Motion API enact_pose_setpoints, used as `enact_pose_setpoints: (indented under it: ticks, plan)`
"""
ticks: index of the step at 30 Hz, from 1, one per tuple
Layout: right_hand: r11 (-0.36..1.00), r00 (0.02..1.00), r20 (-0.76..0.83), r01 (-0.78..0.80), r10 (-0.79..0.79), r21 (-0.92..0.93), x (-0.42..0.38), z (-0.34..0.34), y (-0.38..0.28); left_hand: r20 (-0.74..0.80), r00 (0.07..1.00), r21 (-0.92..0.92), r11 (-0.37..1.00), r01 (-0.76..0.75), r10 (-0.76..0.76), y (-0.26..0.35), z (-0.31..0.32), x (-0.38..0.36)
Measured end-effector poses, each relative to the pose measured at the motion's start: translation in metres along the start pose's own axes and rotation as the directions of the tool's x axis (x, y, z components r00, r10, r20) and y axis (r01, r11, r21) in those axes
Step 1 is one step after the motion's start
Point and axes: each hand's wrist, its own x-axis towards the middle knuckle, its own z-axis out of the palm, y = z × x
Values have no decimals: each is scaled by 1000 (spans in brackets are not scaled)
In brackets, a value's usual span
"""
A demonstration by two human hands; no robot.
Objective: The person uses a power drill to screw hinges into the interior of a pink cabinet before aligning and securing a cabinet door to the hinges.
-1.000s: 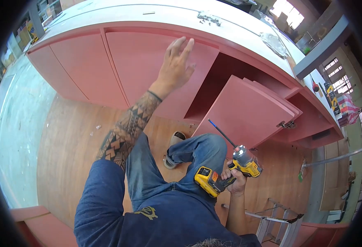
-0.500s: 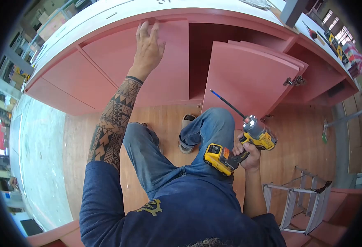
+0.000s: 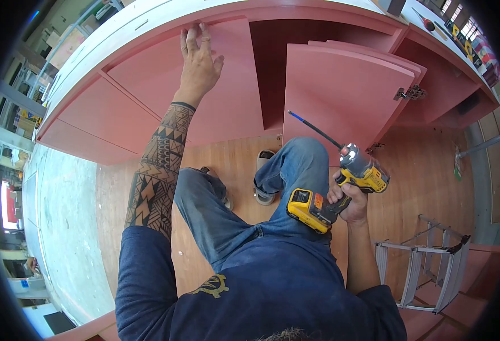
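My left hand [image 3: 199, 67] rests at the top edge of a closed pink cabinet door [image 3: 227, 94], fingers stretched out and slightly apart. My right hand [image 3: 353, 202] is wrapped around the grip of a yellow and black cordless impact driver [image 3: 364, 173], held above my right thigh. A long dark bit with a blue band [image 3: 312, 128] sticks out of its chuck, angled up and left. Behind the bit, a pink door [image 3: 340, 85] stands open, with a metal hinge [image 3: 410, 93] showing at its right side.
A white worktop [image 3: 119, 37] runs along the cabinet's top, with a screwdriver [image 3: 426, 21] and other tools at the right. An aluminium step ladder [image 3: 426, 250] stands on the wooden floor [image 3: 295, 227] at lower right. Pink panels lie behind it.
The view has shifted slightly. The closed door's right edge now looks more slanted beside the opening. My left hand stays at its top edge, and my right hand keeps the impact driver in about the same pose.
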Motion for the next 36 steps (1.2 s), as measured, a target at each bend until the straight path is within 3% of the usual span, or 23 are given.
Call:
enact_pose_setpoints:
  ticks: [8,10,14,16,18,20,22,23,25,26,28,32,34,36]
  plan:
    - [998,1000,-8,6,-7,-59,0,1,-2,57,997,-48,998,-45,48,-13,-21,-6]
    - [998,1000,13,-7,8,-54,0,1,-2,5,995,-3,995,-99,99,-23,-30,-14]
    - [997,1000,18,8,-7,-73,0,-3,0,-80,995,-17,998,-61,59,-41,-34,-57]
    - [998,1000,13,13,-12,-54,0,-7,2,156,986,-233,968,97,-61,-58,-21,-97]
    - [998,999,46,-2,5,-69,0,-9,2,473,875,-161,966,201,-103,-61,-9,-142]
    - [1000,999,32,1,0,-18,1,-9,2,732,677,-114,967,227,-73,-59,3,-193]
    - [999,998,55,-34,35,-33,-1,-11,0,887,457,-98,941,323,-64,-46,2,-228]
    - [999,998,54,-27,29,-35,-1,-10,0,877,473,-91,935,344,-89,-44,-1,-230]
    - [999,998,56,-25,27,-28,1,-9,-1,981,177,20,943,331,-83,-32,-26,-216]
    - [998,995,85,-40,44,-50,1,-9,-1,976,191,29,932,361,-105,-36,-21,-223]
    - [997,997,74,12,-7,-71,2,-2,-2,856,474,-85,849,522,-206,-51,-6,-236]
    - [995,992,122,35,-23,-95,5,-9,0,827,499,29,906,423,-259,-49,3,-242]
    - [995,998,70,15,-8,-99,5,-10,-1,911,387,4,940,342,-144,-48,10,-246]
    - [992,996,89,32,-22,-122,5,-9,0,913,384,-9,935,353,-136,-47,16,-247]
